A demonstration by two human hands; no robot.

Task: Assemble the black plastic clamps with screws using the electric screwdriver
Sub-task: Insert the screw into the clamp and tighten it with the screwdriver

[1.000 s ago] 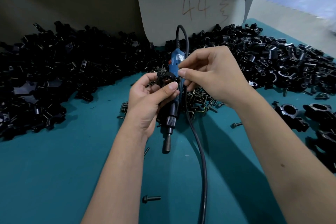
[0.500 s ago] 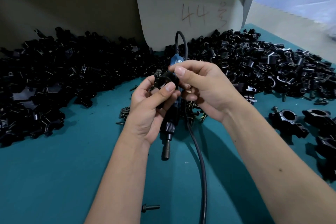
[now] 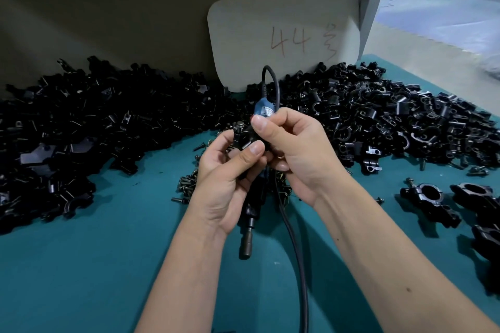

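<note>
A small black plastic clamp (image 3: pixel 244 136) with a screw head on top is held above the table between both hands. My left hand (image 3: pixel 227 178) pinches it from below with thumb and fingers. From the right, my right hand (image 3: pixel 292 149) pinches the clamp with thumb and forefinger. The blue electric screwdriver (image 3: pixel 253 213) lies on the teal table (image 3: pixel 81 278) under my hands, bit pointing toward me, its black cord (image 3: pixel 295 251) trailing down the table. Loose screws (image 3: pixel 189 184) lie in a small heap beneath my hands.
Large heaps of black clamp parts cover the back left (image 3: pixel 81 121) and back right (image 3: pixel 378 116) of the table. Assembled clamps (image 3: pixel 430 197) sit at the right edge. A grey card marked 44 (image 3: pixel 284 35) leans against the back wall.
Both hands have lifted the clamp slightly and turned it between the fingers. The screwdriver lies as before; the camera view has tilted a little.
</note>
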